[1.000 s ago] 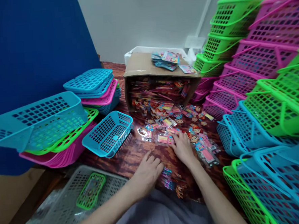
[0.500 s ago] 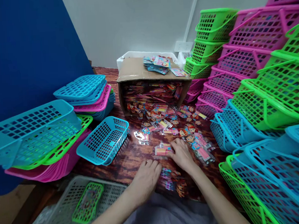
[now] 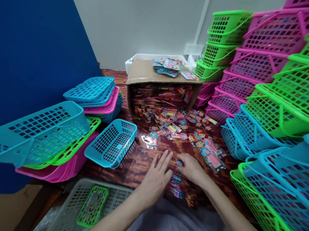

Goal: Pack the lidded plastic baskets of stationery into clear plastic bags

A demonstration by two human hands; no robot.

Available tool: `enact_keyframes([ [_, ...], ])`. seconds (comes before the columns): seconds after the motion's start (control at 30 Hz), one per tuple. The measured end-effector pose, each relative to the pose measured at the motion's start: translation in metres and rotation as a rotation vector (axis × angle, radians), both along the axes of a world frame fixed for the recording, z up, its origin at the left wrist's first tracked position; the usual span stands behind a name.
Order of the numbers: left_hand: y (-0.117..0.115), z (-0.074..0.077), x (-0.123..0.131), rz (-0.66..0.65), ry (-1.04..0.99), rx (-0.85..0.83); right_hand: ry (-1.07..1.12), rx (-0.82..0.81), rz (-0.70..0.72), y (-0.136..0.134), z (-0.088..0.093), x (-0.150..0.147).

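My left hand (image 3: 157,178) reaches over the dark wood-patterned table with its fingers stretched out and apart, palm down. Opposite it, my right hand (image 3: 193,167) curls its fingers on the edge of a small printed plastic packet (image 3: 177,163), mostly hidden between the two hands. Just below them lies a small pile of packets (image 3: 177,187) with purple, blue and orange print. To the right of my right hand are clear packets with pink contents (image 3: 213,159). Further off, many packets with cartoon heads spill from a cardboard box (image 3: 141,69) lying on its side.
A blue basket (image 3: 111,144) stands left of the packets. Nested baskets (image 3: 53,170) and more stacked ones (image 3: 90,88) fill the left side. Filled green, pink and blue baskets (image 3: 274,111) rise high on the right. A grey crate (image 3: 117,192) sits below the table edge.
My left hand has opened from a curled shape and its fingers now stretch forward. The pink-and-yellow packet at my right fingertips has come nearer and is mostly covered. The view has shifted slightly.
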State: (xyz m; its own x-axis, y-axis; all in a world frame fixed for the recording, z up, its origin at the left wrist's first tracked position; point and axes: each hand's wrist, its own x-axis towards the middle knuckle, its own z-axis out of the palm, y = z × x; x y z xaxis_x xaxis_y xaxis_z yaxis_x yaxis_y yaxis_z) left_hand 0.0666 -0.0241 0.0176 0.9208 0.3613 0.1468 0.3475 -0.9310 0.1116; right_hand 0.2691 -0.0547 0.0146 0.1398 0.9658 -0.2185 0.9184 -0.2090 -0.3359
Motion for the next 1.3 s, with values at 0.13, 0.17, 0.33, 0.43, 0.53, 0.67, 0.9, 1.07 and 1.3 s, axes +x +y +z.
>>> enact_keyframes([
  [0.13, 0.002, 0.0, -0.001, -0.014, -0.018, -0.009, 0.073, 0.06, 0.106, -0.011, 0.009, -0.014],
  [0.17, 0.003, 0.0, -0.001, -0.006, -0.015, -0.016, 0.127, 0.046, 0.11, -0.013, 0.011, -0.015],
  [0.33, 0.005, 0.005, 0.005, 0.04, 0.071, 0.055, 0.413, -0.062, 0.183, -0.016, 0.023, -0.008],
  [0.43, 0.01, 0.008, 0.006, -0.009, 0.077, 0.104, 0.512, -0.084, 0.21, -0.018, 0.032, -0.001],
  [0.53, 0.013, 0.009, 0.006, -0.073, 0.079, 0.101, 0.767, -0.137, 0.194, -0.02, 0.037, 0.008],
  [0.67, 0.015, 0.011, 0.009, -0.051, 0.13, 0.026, 0.916, -0.055, 0.004, -0.024, 0.033, 0.025],
  [0.9, 0.013, 0.011, 0.016, 0.048, 0.166, -0.16, 1.026, 0.417, -0.495, -0.059, -0.018, 0.011],
  [1.07, 0.007, 0.007, 0.016, 0.089, 0.166, -0.149, 1.135, 0.65, -0.776, -0.051, -0.035, -0.026],
  [1.3, 0.014, 0.0, 0.016, 0.085, 0.151, -0.121, 0.423, 0.361, -0.509, -0.017, -0.017, 0.018],
])
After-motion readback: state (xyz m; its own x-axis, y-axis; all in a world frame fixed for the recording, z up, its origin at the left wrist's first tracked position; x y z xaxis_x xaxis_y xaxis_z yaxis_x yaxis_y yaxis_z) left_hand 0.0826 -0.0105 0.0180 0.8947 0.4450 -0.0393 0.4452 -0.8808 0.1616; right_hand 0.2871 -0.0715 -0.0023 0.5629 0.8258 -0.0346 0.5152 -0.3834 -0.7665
